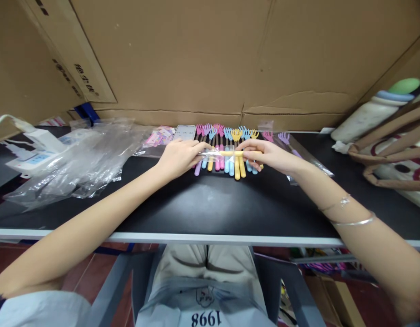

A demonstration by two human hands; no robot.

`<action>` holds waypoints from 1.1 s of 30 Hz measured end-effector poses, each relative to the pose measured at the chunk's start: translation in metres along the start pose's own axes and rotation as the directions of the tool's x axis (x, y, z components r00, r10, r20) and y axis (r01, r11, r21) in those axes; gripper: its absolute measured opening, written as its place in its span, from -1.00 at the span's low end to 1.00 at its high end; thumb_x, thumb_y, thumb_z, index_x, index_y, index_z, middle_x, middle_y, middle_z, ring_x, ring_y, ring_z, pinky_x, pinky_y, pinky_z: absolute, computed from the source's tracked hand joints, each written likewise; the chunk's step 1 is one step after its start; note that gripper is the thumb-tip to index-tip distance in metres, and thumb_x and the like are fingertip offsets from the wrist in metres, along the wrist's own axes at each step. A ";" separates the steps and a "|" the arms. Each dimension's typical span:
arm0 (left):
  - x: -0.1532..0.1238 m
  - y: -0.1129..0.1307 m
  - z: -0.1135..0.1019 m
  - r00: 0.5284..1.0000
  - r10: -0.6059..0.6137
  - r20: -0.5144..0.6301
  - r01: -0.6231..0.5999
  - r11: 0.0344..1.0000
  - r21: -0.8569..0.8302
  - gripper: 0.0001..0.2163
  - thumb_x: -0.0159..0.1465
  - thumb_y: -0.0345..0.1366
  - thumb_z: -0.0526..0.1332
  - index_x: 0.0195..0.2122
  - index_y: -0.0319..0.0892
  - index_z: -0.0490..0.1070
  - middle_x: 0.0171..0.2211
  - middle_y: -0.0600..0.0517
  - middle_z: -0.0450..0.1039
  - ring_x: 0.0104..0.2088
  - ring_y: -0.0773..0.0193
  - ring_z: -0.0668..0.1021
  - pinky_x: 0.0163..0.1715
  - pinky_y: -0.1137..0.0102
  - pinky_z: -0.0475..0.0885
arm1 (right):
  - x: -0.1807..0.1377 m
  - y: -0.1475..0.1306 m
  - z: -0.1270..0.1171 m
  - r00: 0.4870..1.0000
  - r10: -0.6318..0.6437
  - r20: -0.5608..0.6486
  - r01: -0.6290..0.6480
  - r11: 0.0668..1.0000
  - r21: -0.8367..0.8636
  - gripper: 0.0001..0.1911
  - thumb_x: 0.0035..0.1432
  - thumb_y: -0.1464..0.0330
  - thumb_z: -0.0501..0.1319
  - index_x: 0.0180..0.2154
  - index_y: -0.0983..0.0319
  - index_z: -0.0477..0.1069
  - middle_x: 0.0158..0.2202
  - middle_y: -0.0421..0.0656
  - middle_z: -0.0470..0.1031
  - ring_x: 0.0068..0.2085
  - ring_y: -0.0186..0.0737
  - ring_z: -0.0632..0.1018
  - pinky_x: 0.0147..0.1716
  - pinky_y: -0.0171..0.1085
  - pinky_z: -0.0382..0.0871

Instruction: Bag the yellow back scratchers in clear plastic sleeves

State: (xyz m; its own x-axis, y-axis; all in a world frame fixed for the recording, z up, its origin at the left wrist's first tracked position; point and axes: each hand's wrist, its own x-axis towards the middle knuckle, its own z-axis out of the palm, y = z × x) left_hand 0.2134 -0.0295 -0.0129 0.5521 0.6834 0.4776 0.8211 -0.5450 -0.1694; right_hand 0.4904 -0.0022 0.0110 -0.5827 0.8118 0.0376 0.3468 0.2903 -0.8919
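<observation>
head view: left hand (182, 156) pinches a clear plastic sleeve (211, 154); right hand (266, 155) pinches a slim yellow-handled rod (232, 153), seemingly part-way in. one purple claw-headed rod (284, 137) lies sleeved at right; a multicoloured claw-headed row (232, 169) seems unsleeved.

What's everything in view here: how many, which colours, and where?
Claw-ended tools: many, exact number unclear; pink, purple, blue, yellow; rowed at table centre
Yellow handle: one; yellow; between the hands
Bagged claw tools: two; pink, purple; right of the row
Phone: one; pale screen; behind the left hand
Printed cards: several; mostly pink; left of phone
Plastic bags: pile; clear; table left
Power strip: one; white and blue; far left
Bottle: one; whitish, green top; far right
Table: one; black, pale edge; centre
Cardboard: several panels; brown; behind
Chair: one; grey; below
Bracelets: two; silvery; right forearm
Left hand: one; bare; left of handle
Right hand: one; bare; at handle's right end
</observation>
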 end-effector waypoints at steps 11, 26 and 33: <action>0.000 0.000 -0.009 0.993 0.031 0.116 -0.004 0.975 -0.224 -0.62 0.32 -0.10 0.11 0.11 -0.10 0.30 -0.05 -0.02 0.53 -0.11 0.19 0.56 -0.24 0.44 0.33 | -0.009 0.005 -0.024 0.997 -0.070 -0.036 0.068 0.996 -0.061 -0.80 0.17 0.29 0.22 -0.17 0.22 0.45 -0.52 -0.26 0.37 -0.51 -0.37 0.42 -0.55 -0.38 0.31; -0.003 0.002 -0.005 0.994 0.050 0.093 -0.037 0.991 -0.130 -0.69 0.34 -0.14 0.07 0.04 -0.11 0.35 -0.11 -0.02 0.54 -0.14 0.21 0.57 -0.27 0.45 0.35 | -0.014 0.005 -0.004 0.991 -0.130 0.019 0.108 0.726 -0.679 -0.64 0.21 0.07 0.12 -0.12 0.14 0.45 -0.52 -0.24 0.42 -0.50 -0.29 0.41 -0.47 -0.33 0.14; -0.001 -0.008 -0.007 0.992 0.011 0.126 0.004 0.993 -0.118 -0.68 0.29 -0.08 0.14 0.01 -0.09 0.35 -0.13 0.03 0.54 -0.23 0.21 0.57 -0.39 0.46 0.27 | -0.017 0.006 -0.032 0.988 -0.156 -0.017 0.087 0.635 -0.767 -0.62 0.26 0.05 0.03 -0.13 0.09 0.46 -0.31 -0.18 0.55 -0.34 -0.20 0.49 -0.36 -0.30 0.19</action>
State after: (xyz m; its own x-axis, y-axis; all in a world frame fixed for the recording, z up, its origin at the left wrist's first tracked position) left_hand 0.2052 -0.0287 -0.0063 0.5752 0.7329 0.3633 0.8004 -0.5960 -0.0650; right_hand 0.5259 0.0022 0.0191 -0.6171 0.7651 0.1839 0.7336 0.6439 -0.2172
